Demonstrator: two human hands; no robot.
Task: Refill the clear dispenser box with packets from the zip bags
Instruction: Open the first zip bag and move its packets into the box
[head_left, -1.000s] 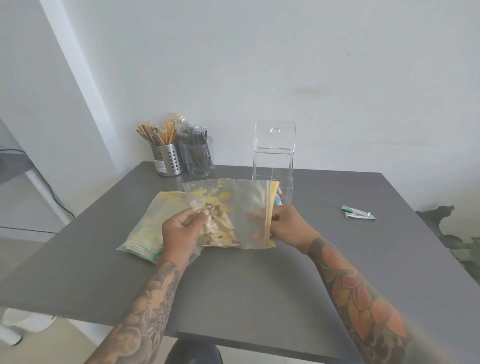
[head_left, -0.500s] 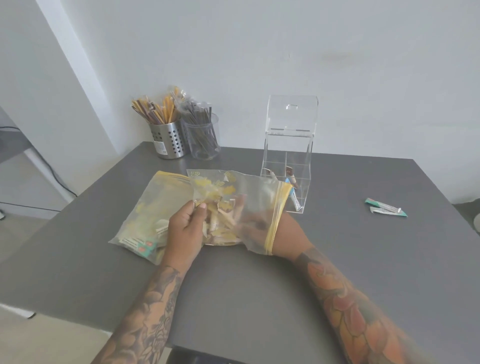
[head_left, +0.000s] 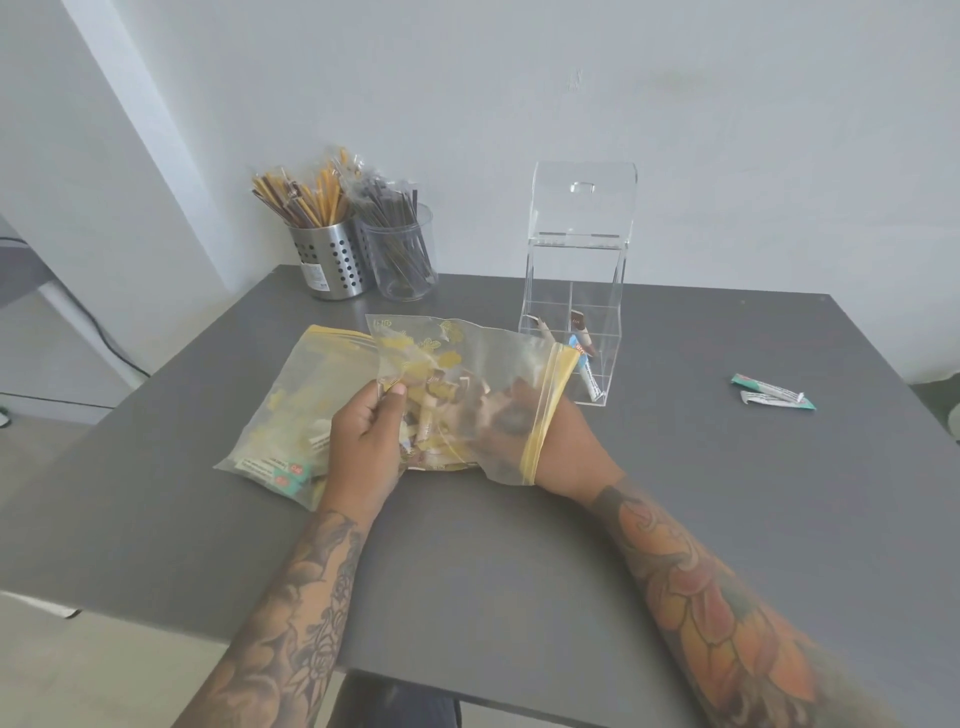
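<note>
Fingers of our left hand (head_left: 363, 441) are pinching the closed bottom edge of the upper zip bag (head_left: 467, 384), holding it steady on the grey table (head_left: 493, 561). Our right hand (head_left: 561, 447) is reaching in through the bag's yellow zip mouth; seen through the plastic among the stick packets (head_left: 431, 415), its fingers are too blurred for us to tell whether they are gripping any. A second zip bag (head_left: 291, 410), holding packets with teal ends, is lying flat beneath and to the left of the first.

Just beyond the bag mouth, the clear dispenser box (head_left: 576, 291) is standing upright with its lid raised. We are judging the refill as barely begun: only a few packets are showing low in its compartments, and both bags are looking well stocked. Two loose teal packets (head_left: 774, 395) are lying well apart to the right. A perforated steel cup (head_left: 332, 265) and a clear cup (head_left: 405, 260) of wrapped sticks are standing at the wall.
</note>
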